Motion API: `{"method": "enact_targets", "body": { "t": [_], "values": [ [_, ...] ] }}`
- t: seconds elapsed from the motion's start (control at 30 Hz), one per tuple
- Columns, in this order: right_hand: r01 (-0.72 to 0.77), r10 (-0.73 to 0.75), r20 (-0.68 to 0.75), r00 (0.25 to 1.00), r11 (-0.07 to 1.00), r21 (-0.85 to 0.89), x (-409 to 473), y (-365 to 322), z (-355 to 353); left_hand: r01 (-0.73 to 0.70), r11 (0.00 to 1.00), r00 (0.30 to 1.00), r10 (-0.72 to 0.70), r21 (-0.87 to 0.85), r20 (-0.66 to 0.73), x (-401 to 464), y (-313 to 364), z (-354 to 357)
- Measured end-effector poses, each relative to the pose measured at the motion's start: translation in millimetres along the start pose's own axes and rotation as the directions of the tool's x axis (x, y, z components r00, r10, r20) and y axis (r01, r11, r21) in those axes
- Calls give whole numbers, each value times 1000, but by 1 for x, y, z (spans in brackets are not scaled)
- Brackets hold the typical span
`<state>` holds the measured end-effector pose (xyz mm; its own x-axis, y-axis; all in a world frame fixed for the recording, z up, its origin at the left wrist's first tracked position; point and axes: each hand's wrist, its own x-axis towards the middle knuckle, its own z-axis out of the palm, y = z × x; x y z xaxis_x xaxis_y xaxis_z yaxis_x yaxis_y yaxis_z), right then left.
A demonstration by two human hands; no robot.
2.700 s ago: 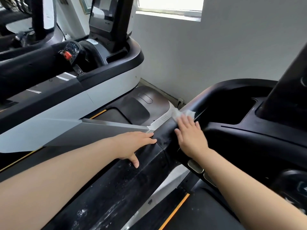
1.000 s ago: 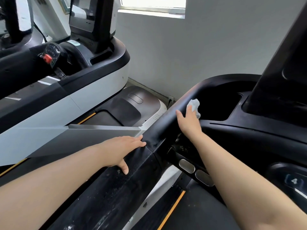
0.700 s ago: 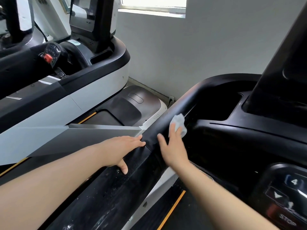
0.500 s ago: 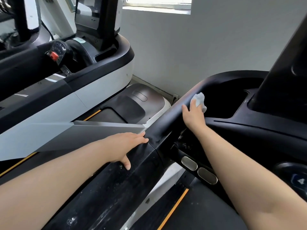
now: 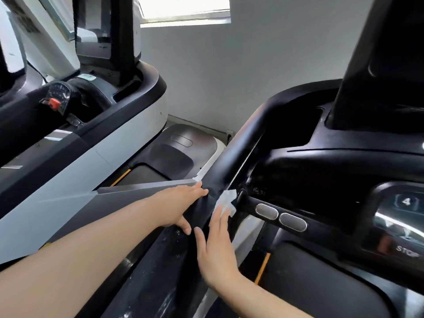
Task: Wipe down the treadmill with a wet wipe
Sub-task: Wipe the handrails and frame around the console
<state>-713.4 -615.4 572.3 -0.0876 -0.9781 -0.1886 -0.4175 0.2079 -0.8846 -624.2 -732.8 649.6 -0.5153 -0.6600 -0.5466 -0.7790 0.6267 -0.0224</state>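
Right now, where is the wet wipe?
The wet wipe lies under the right hand's fingertips on the black handrail, just left of two silver pads.

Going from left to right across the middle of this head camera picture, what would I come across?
Red safety clip on the neighbouring treadmill → left hand resting on the black handrail → wet wipe under the right hand → two silver oval sensor pads → button marked 4.

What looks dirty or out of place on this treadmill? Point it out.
White specks and smears dot the black handrail below the left hand, so that stretch looks unwiped. The right hand presses the wet wipe flat further up, beside the metal pulse sensors. Nothing looks damaged or askew.
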Motion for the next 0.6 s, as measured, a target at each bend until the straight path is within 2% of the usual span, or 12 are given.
{"method": "enact_targets", "body": {
  "t": [0.1, 0.23, 0.4, 0.5, 0.6],
  "values": [
    [-63, 61, -108, 992, 998, -20, 34, 4, -11, -20, 999, 1000, 20, 48, -1, 2, -2, 1],
    [-143, 165, -190, 968, 982, 123, 91, 4, -46, -39, 998, 999, 39, 46, 3, 3, -2, 0],
    [-134, 126, -146, 981, 990, -48, 45, 6, -18, -61, 996, 998, 62, 61, -10, 2, -2, 0],
    [-110, 59, -175, 983, 948, -298, 50, 16, -22, -48, 998, 999, 48, 35, 0, 3, -3, 1],
    [-206, 166, -151, 974, 930, -304, 90, 17, -49, -44, 999, 999, 43, 24, 12, 2, -2, 0]
  ]
}}
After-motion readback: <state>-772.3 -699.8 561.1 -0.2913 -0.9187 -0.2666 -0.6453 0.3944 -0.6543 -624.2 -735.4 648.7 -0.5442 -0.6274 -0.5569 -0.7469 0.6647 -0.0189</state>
